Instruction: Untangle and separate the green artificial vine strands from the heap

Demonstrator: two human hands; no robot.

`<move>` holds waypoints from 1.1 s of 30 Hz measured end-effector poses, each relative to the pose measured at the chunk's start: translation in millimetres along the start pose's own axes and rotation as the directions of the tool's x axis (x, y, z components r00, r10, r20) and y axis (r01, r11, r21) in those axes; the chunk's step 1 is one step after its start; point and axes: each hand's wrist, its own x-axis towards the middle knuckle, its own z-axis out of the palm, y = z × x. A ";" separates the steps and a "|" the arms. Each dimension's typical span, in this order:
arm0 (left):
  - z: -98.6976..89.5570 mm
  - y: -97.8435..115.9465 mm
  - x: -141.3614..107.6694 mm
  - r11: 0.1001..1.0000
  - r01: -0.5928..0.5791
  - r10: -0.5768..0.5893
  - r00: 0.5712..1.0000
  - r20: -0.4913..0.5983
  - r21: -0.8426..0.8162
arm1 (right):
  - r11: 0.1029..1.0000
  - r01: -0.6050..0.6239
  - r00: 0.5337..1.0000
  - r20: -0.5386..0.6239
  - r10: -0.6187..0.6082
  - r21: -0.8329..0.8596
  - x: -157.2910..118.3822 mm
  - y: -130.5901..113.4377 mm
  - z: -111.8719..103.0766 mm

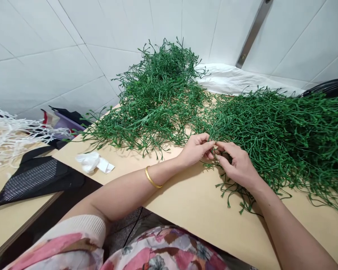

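Thin green plastic stems with small forked tips lie in a tall tangled heap (160, 86) at the back of the table and in a broad pile (270, 131) on the right. Between them, near the table's middle, my left hand (197, 149) pinches a green stem, thumb against fingers. Close beside it, fingertips almost touching, my right hand (236, 163) is closed on the same small bit of green stems. Its exact shape is hidden by the fingers. A few loose stems hang below my right hand.
Crumpled white tissue (94, 162) lies on the table (186, 198) at left. Beyond the table's left edge are a black mesh bag (30, 180) and white strands (11, 135). White cloth (231, 78) lies along the tiled wall. A black round object (329, 87) is at the back right.
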 end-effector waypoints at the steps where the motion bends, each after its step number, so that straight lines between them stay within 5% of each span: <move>1: -0.4 0.5 0.4 1.000 0.008 -0.008 1.000 -0.003 -0.003 | 1.000 0.001 1.000 -0.013 -0.001 -0.018 -0.3 -0.6 1.3; 9: 1.3 3.1 -0.1 0.992 0.073 -0.078 0.996 -0.043 -0.102 | 0.994 0.037 0.995 -0.085 -0.046 -0.103 -1.0 -1.9 11.5; 15: 0.2 -0.2 1.8 0.989 0.093 -0.097 0.995 -0.028 -0.118 | 0.986 0.086 0.995 -0.030 -0.091 -0.144 -0.8 0.5 13.2; 21: 2.9 -3.3 0.0 0.992 0.095 -0.100 0.993 -0.055 -0.085 | 0.926 0.104 0.995 0.037 -0.097 -0.363 1.5 -0.1 13.1; 25: 6.8 -5.7 0.1 0.968 0.082 -0.109 0.989 -0.102 -0.237 | 0.861 0.161 0.987 0.055 -0.153 -0.482 4.2 -4.8 14.0; 30: -3.0 3.3 9.1 0.814 0.217 -0.309 0.947 -0.085 -0.540 | 0.904 0.294 0.955 0.063 -0.289 -0.310 3.5 -10.9 14.9; 33: -8.7 7.6 11.5 0.805 0.215 -0.308 0.948 -0.080 -0.553 | 0.971 0.157 0.983 -0.069 -0.172 -0.180 2.7 -10.0 9.1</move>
